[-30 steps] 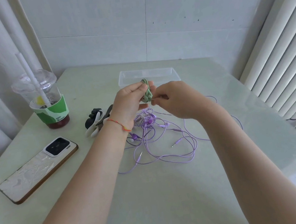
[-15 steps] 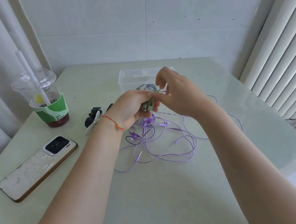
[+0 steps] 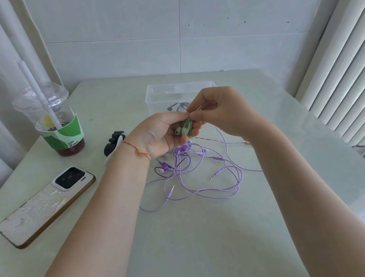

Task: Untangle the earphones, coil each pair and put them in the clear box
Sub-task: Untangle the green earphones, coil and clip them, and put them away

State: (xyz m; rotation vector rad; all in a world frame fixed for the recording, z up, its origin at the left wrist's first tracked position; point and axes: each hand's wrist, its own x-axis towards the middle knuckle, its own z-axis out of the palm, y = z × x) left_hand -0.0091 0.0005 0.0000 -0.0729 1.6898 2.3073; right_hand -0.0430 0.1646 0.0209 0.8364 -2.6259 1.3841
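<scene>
Head view: green earphones (image 3: 185, 127), coiled, are gripped in the curled fingers (image 3: 189, 130) of the left hand (image 3: 162, 134), their plug end pinched by the right hand (image 3: 217, 111), with purple earphones (image 3: 196, 174) tangled on the surface (image 3: 192, 243) below the fingers and the clear box (image 3: 158, 96) just beyond them.

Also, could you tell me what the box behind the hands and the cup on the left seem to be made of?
The clear box looks like thin glossy plastic: the table shows through its walls. The cup also seems clear plastic with a domed lid, and its green sleeve looks like matte printed paper, though that is less certain.
</scene>
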